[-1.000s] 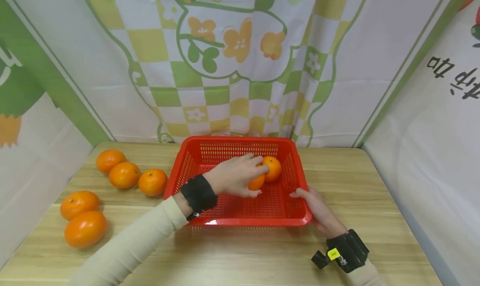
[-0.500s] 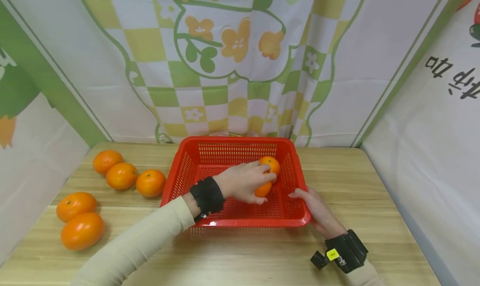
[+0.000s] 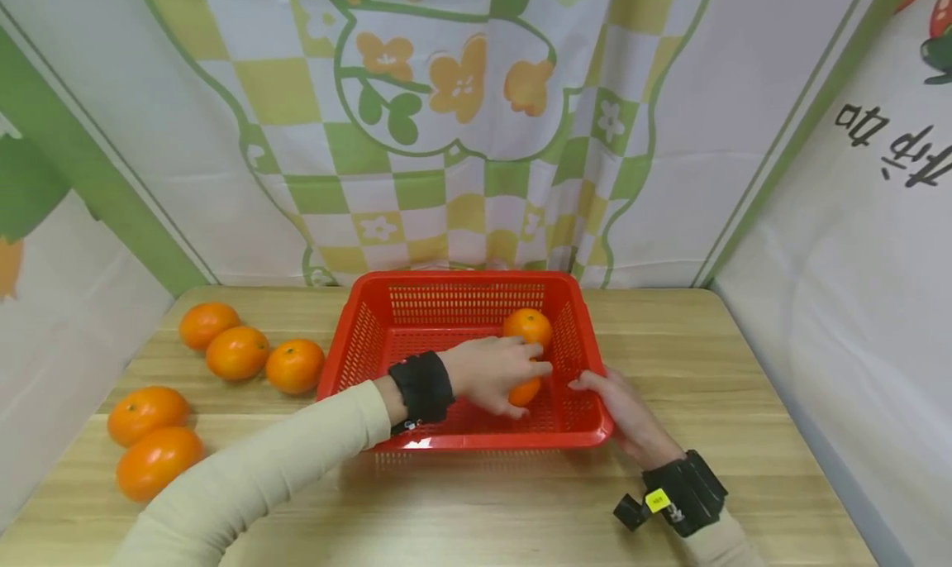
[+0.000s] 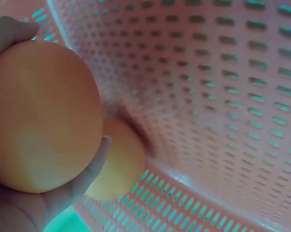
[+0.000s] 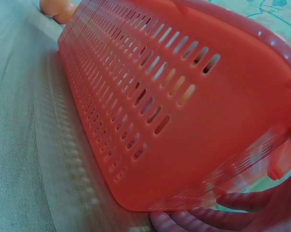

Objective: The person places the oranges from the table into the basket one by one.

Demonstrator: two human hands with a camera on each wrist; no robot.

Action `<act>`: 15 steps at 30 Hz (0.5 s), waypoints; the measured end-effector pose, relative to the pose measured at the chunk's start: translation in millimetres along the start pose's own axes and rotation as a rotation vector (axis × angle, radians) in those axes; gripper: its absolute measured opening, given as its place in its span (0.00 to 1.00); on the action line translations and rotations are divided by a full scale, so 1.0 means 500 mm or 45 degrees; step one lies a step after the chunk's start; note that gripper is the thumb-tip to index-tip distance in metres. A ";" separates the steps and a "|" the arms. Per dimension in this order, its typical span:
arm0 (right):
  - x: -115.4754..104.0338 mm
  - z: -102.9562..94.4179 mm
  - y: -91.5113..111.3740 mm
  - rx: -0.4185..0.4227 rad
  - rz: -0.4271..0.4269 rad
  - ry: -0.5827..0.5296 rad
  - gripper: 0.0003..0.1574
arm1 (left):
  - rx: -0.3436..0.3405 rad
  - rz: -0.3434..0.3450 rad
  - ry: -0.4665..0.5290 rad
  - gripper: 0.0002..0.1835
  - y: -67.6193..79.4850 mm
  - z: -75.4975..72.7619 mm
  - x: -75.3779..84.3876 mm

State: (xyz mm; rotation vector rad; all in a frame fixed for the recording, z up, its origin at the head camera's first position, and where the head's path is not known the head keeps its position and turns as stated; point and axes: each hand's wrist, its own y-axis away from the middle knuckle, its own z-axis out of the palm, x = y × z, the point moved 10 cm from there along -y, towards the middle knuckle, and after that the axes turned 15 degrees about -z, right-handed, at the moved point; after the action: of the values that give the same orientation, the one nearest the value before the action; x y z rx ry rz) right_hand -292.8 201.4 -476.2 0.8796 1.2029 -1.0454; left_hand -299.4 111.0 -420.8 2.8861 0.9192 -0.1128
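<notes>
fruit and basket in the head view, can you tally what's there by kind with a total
Oranges: 7 in sight (5 on the table, 2 inside the basket, one of those held by the left hand)
Red basket: 1
Total: 8

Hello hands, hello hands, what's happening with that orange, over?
Left hand gripping an orange inside the red basket. Right hand holding the basket's right side. Second orange just beyond the gripped one; nothing else seen in the way.
</notes>
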 end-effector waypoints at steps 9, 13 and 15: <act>-0.003 -0.011 0.002 0.044 -0.011 0.019 0.33 | -0.015 0.119 -0.114 0.36 -0.023 0.028 0.033; -0.004 -0.010 0.002 0.061 -0.008 0.021 0.31 | -0.025 0.137 -0.100 0.37 -0.035 0.039 0.042; -0.004 -0.010 0.002 0.067 -0.005 0.028 0.31 | -0.035 0.137 -0.078 0.37 -0.040 0.043 0.046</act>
State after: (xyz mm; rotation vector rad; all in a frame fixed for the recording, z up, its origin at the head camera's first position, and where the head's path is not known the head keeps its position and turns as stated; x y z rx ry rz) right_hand -293.5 206.5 -475.3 0.9323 1.2004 -1.0775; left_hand -293.3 137.7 -445.9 2.8816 0.7472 -0.1769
